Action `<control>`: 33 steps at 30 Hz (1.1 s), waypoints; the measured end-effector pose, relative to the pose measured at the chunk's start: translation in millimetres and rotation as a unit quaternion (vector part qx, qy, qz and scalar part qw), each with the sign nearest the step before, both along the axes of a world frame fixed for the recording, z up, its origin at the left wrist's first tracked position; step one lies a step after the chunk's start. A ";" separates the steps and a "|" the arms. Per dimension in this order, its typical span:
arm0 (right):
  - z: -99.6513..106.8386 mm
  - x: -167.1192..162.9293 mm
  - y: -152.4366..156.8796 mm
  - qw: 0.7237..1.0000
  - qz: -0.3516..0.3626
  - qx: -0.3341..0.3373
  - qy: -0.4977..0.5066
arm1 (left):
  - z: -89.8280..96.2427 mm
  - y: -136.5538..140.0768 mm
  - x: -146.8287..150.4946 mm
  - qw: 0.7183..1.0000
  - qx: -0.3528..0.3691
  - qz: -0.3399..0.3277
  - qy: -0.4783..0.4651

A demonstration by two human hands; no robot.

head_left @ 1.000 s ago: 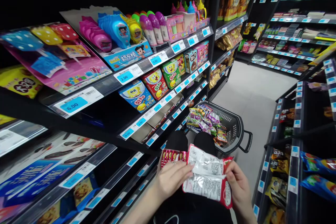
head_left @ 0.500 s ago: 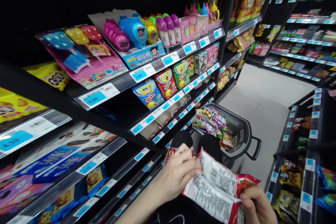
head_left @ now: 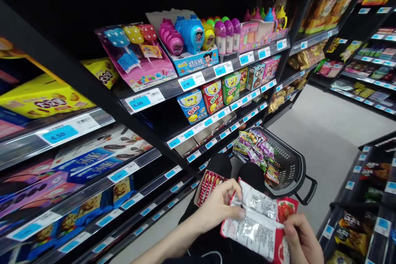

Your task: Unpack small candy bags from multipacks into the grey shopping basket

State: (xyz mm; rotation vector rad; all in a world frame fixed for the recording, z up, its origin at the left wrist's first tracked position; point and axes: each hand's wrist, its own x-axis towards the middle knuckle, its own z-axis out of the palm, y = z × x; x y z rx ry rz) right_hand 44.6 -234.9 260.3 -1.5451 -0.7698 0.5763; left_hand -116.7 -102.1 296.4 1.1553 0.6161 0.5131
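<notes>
A red and white snack packet [head_left: 250,233] lies across my lap, its printed back with a centre seam facing up. My left hand [head_left: 218,204] grips its left end, thumb on top and fingers bent at the edge. At the right end, beside a strawberry picture, my right hand [head_left: 300,233] pinches the packet between thumb and fingers. An open box [head_left: 208,189] of small red striped sachets rests on my lap behind the left hand. Beyond my knees, a dark grey shopping basket [head_left: 295,159] stands on the floor, with colourful snack bags [head_left: 255,150] piled in it.
Shelves on the left carry candy toys [head_left: 190,37], cartoon snack boxes [head_left: 212,95], yellow bags [head_left: 46,97] and blue cookie packs [head_left: 86,210], with price labels along the edges. A low rack [head_left: 349,231] of snacks stands at right. Grey floor [head_left: 328,119] runs between them.
My left hand has shifted onto the packet's left end, uncovering the box of sachets. The packet's back lies flatter, with its seam visible. The view has turned slightly left.
</notes>
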 end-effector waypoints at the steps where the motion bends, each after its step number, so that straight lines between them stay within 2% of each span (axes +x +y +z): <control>1: -2.2 3.6 0.7 0.999 0.041 -0.002 0.003 | -2.8 -0.6 -0.8 1.000 -0.016 0.012 0.007; 3: -4.6 7.2 1.7 0.994 0.102 -0.006 0.025 | -5.9 -1.1 -2.6 0.999 -0.009 0.039 0.028; 4: -5.0 6.9 2.0 0.993 0.108 -0.010 0.045 | -6.3 -1.0 -3.4 0.998 0.003 0.053 0.037; 6: -5.3 2.7 2.7 0.994 0.069 -0.021 0.087 | -6.0 0.2 -4.1 0.997 0.004 0.065 0.040; 10: -7.4 -6.3 4.8 0.990 -0.032 -0.042 0.128 | -7.6 3.5 -4.1 0.996 -0.079 0.031 -0.009; 14: -7.3 -3.8 5.3 0.981 -0.054 -0.015 0.184 | -15.6 3.3 -3.8 0.995 -0.100 0.030 -0.003; 17: -2.3 0.8 0.1 0.967 -0.012 0.003 0.254 | -19.2 2.3 -4.0 0.980 -0.197 0.019 -0.012; 20: 4.1 3.2 -7.8 0.940 0.021 0.009 0.340 | -18.3 4.7 -5.5 0.946 -0.313 -0.027 -0.084; 22: 7.5 2.6 -10.4 0.935 0.025 0.014 0.353 | -16.9 7.4 -6.2 0.931 -0.340 -0.058 -0.121; 24: 9.5 0.7 -9.0 0.944 -0.008 0.000 0.329 | -15.4 9.3 -5.0 0.941 -0.316 -0.053 -0.111; 26: 10.5 -1.3 -4.6 0.951 -0.046 -0.015 0.306 | -13.3 10.1 -1.9 0.967 -0.249 -0.022 -0.050; 28: 11.8 -2.1 -0.2 0.953 -0.068 -0.028 0.294 | -9.8 10.7 1.8 0.984 -0.174 -0.018 0.029; 30: 13.8 -0.8 1.9 0.964 -0.088 -0.068 0.243 | -4.9 12.0 4.1 0.989 -0.094 -0.024 0.108; 33: 17.3 4.2 0.7 0.979 -0.110 -0.141 0.101 | 2.3 14.6 4.1 0.979 0.051 0.002 0.199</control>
